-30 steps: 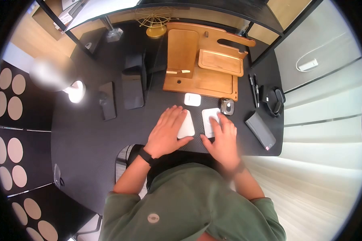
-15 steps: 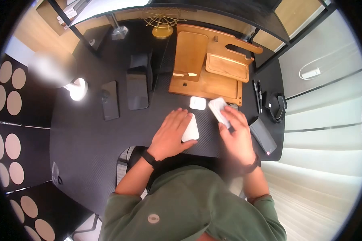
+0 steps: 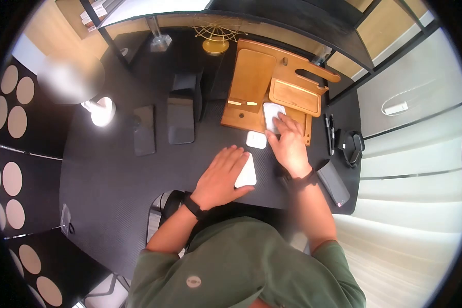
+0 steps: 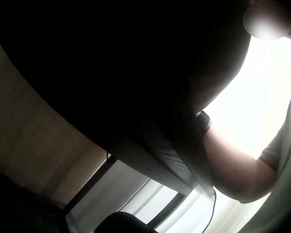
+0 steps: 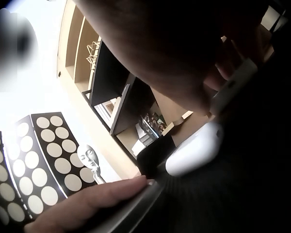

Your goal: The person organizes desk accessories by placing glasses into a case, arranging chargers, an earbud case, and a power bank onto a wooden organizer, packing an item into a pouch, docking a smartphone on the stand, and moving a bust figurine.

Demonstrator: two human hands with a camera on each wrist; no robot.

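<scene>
Right hand [image 3: 291, 146], centre-right of frame: fingers bent, thumb and fingertips gripping a white slab [image 3: 273, 110] at its near end and right side. Slab is flat, rectangular, round-cornered, over the lower tray area of the wooden organizer [image 3: 251, 69]. Can't tell if it touches the wood.

Left hand [image 3: 218, 177], centre of frame: palm down, fingers extended together, thumb out. Lies partly over a white block [image 3: 247, 173] on the tabletop [image 3: 113, 179]; the block shows right of the fingers. Open, not wrapped round it.

Small white case [image 3: 256, 139]: squarish, rounded corners, between the two hands and just below the organizer.

Materials: organizer is smooth orange-brown wood, recessed trays, long slot upper right. Tabletop is dark with a fine woven-look texture. Two dark flat slabs left of centre, glossy. Gold wire wheel [image 3: 215, 45] at top centre.

Poor views: left wrist mostly black, left hand's grip unreadable there. Right wrist is dim; pale edge by the fingers is probably the gripped slab. Left fingers cover the left part of the block; right fingers hide a corner of the slab.
</scene>
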